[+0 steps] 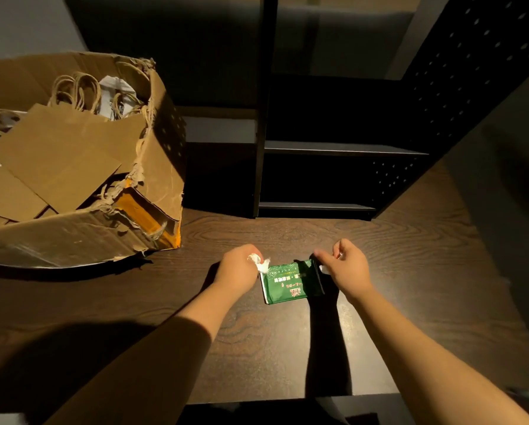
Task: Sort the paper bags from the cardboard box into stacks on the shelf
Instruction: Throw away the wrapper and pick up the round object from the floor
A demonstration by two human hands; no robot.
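A small green paper bag [291,282] with printed lettering lies flat on the dark wooden table [410,271]. My left hand [237,268] grips a white handle at the bag's left top corner. My right hand [347,266] pinches the white handle at its right top corner. At the left stands a torn cardboard box [73,237] holding several brown paper bags [58,154] with twisted handles, plus a white one [113,87] behind them.
A dark shelf unit [333,148] with bare boards stands at the back of the table, right of the box. Its right side is a perforated panel [471,72]. The table's front edge runs near the bottom of the view.
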